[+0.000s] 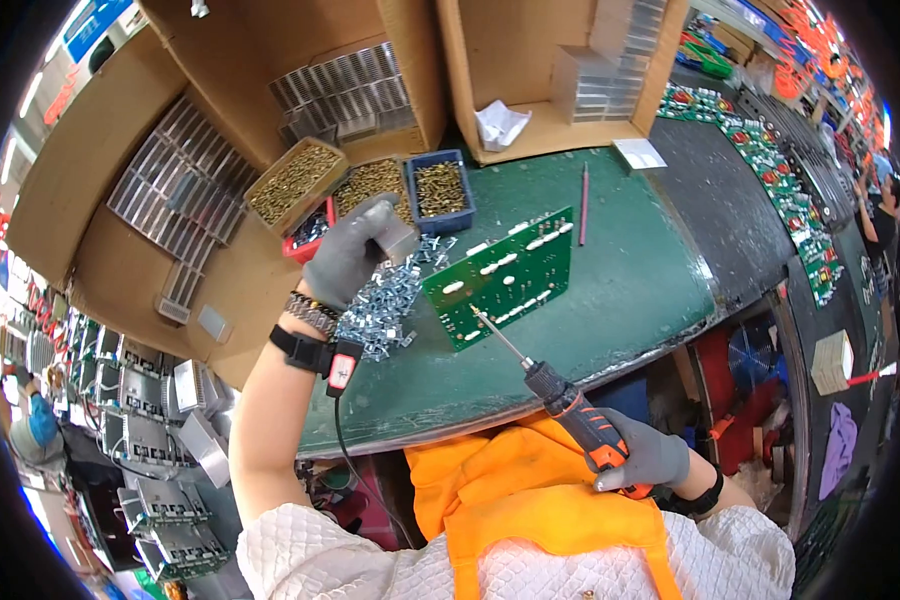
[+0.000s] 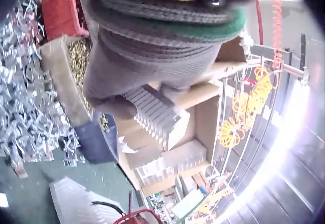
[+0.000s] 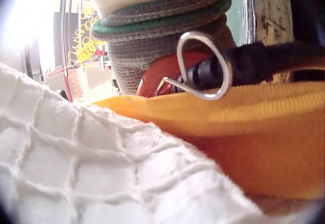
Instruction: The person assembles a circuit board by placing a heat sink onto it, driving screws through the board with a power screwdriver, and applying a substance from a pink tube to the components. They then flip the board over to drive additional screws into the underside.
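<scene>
My gloved left hand (image 1: 345, 255) is raised over the screw bins and grips a small finned metal heat sink (image 2: 157, 117), whose fins face outward in the left wrist view. Beneath it lies a pile of bent metal clips (image 1: 380, 310). A green circuit board (image 1: 505, 275) stands tilted on the bench, its soldered side toward me. In my gloved right hand (image 1: 645, 452) is an orange and black electric screwdriver (image 1: 575, 420), its long bit reaching to the board's lower left. The right wrist view shows the screwdriver's wire hanging loop (image 3: 223, 77) and cord; the fingers are hidden there.
Bins of brass-coloured screws (image 1: 295, 183) and a blue bin (image 1: 440, 190) stand behind the clips, beside a red bin (image 1: 310, 232). Cardboard boxes (image 1: 540, 130) with finned metal blocks line the back. A thin pink rod (image 1: 584, 205) lies right of the board.
</scene>
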Available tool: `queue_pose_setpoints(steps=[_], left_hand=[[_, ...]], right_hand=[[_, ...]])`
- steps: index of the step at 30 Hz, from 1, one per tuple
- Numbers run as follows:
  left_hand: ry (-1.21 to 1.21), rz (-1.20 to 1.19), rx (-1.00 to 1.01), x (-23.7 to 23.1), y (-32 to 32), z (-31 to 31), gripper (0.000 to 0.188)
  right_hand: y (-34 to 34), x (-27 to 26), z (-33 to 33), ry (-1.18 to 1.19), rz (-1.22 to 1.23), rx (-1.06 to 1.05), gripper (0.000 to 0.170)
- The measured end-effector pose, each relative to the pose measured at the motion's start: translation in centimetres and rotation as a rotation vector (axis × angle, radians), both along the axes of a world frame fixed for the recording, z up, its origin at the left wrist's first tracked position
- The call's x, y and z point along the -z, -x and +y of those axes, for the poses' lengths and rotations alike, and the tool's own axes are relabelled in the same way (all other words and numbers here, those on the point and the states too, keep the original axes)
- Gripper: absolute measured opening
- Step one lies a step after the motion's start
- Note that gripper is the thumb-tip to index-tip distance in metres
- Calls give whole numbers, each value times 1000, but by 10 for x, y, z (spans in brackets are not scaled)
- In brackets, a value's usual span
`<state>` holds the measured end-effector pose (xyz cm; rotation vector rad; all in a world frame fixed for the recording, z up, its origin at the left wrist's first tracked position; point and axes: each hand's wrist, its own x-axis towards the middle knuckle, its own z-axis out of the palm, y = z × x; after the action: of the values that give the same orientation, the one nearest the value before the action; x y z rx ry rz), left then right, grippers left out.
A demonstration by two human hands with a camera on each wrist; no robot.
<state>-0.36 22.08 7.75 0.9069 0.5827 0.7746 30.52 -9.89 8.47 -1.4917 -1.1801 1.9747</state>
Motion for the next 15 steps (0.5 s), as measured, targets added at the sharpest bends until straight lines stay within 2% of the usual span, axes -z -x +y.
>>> queue_pose_setpoints(steps=[1, 2, 4, 6, 8, 9, 12, 15], left_hand=[[-14, 23, -14, 10, -7, 3, 41], [-16, 24, -4, 12, -14, 5, 41], [-10, 194, -1, 14, -26, 8, 37], [-3, 210, 16, 13, -30, 8, 39], [-19, 342, 170, 8, -31, 5, 36], [-57, 330, 245, 8, -31, 4, 35], [-64, 336, 286, 18, -37, -3, 34], [-91, 346, 228, 18, -38, -9, 34]], right_hand=[[2, -2, -1, 17, 10, 26, 96], [3, -3, -1, 33, 21, 51, 95], [3, -1, -3, 30, 19, 40, 95], [3, 1, -1, 23, 22, 30, 95], [2, 2, 1, 72, 47, 9, 93], [3, 4, 2, 65, 49, 16, 93], [5, 10, 5, 60, 191, 72, 90], [5, 11, 10, 95, 169, 76, 87]])
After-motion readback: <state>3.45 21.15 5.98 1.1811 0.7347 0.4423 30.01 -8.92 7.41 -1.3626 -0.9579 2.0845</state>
